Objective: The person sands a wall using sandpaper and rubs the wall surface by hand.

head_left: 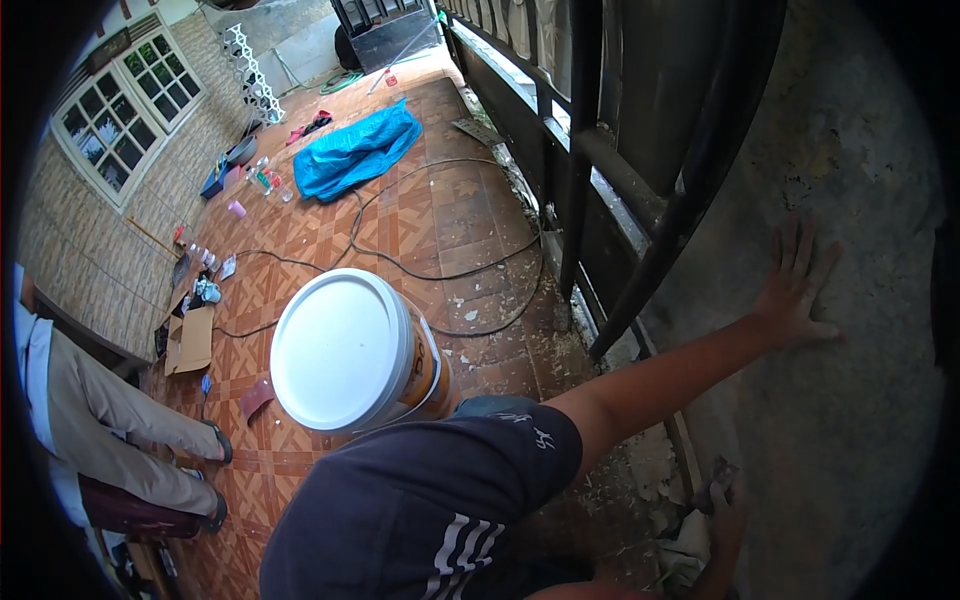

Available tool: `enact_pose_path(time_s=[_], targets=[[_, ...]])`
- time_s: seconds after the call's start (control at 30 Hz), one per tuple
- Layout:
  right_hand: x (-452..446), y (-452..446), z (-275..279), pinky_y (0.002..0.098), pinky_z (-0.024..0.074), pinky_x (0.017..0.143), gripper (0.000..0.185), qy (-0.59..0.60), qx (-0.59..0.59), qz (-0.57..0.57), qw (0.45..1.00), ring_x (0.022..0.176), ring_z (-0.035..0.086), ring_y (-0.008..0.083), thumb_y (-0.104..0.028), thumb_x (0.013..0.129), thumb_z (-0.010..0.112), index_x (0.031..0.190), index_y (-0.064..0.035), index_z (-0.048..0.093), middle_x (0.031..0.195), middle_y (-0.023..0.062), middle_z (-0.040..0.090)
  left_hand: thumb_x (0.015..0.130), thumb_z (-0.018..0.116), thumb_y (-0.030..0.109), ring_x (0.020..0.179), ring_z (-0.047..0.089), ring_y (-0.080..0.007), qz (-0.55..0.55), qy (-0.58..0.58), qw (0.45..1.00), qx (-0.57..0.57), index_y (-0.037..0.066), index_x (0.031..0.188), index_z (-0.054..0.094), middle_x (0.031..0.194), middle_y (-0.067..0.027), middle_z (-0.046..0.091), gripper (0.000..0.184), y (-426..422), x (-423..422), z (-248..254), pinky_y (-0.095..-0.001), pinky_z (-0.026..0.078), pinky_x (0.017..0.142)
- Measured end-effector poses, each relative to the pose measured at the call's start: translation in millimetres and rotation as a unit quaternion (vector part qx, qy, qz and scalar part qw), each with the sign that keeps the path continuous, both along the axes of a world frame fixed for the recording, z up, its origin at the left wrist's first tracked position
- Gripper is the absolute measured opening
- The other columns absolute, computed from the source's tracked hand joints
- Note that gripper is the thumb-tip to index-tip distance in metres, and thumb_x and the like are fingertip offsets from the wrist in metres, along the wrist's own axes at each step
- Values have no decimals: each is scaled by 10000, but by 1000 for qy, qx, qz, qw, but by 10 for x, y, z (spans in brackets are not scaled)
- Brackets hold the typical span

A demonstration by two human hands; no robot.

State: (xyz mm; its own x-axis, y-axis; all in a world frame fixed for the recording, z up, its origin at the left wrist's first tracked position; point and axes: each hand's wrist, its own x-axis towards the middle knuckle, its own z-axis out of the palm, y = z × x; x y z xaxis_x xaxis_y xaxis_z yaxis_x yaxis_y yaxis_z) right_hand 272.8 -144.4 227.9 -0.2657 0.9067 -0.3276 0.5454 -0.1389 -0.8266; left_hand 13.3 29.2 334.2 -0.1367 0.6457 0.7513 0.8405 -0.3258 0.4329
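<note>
My left hand (pixel 803 285) lies flat with its fingers spread against the grey concrete wall (pixel 860 400). Lower down, close to the foot of that wall, my right hand (pixel 728 515) has its fingers closed round a small dark piece (pixel 720 474), too unclear to name. Pale debris (pixel 690 538) lies beside my right wrist. A large white-lidded bucket (pixel 335 350) stands near my shoulder on the tiled floor (pixel 315 235).
A black metal gate (pixel 582 160) rises beside the wall. A dark cable (pixel 400 268) curls over the tiles before a blue tarp (pixel 358 150). At left stand a person's legs (pixel 125 415) near an open cardboard box (pixel 190 340). Bottles (pixel 265 177) and a basin (pixel 242 150) sit farther off.
</note>
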Motion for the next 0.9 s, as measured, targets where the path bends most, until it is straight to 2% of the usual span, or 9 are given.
enact_pose_path(time_s=[0.13,0.27,0.43,0.63,0.9], targets=[[49,15,-124,301,510,699,232,27,-2,-11,1000,796,629,142,-107,892,607,1061,52,625,909,100,666,645,746,663,1441,-166,-472,20,-50,998,-17,88,1549,-31,1564,-276,-168,1324,42,-88,76,-618,-26,1155],[66,52,-120,294,503,703,221,-10,-6,9,1000,806,621,136,-124,888,614,1032,43,628,906,91,657,672,752,625,1443,-169,-462,41,-72,996,-35,76,1532,-122,1555,-283,-190,1343,52,-150,108,-606,-23,1160],[83,68,-150,299,499,717,246,-21,-14,9,1000,796,609,132,-149,912,602,1059,45,639,906,58,650,691,751,609,1443,-180,-453,28,-126,990,-55,46,1512,-167,1546,-302,-195,1354,55,-180,141,-599,-27,1160],[78,30,-141,287,492,702,231,22,-38,-35,998,781,593,116,-149,919,604,1057,34,638,898,40,632,699,733,632,1439,-192,-454,20,-142,987,-69,35,1500,-198,1536,-313,-214,1365,68,-202,152,-594,-47,1154],[71,40,-113,279,480,735,165,22,-61,-30,997,810,595,113,-110,928,587,1020,25,612,919,53,637,726,685,663,1433,-195,-469,-2,-149,985,-89,23,1494,-204,1525,-333,-215,1338,30,-240,190,-611,-68,1140]])
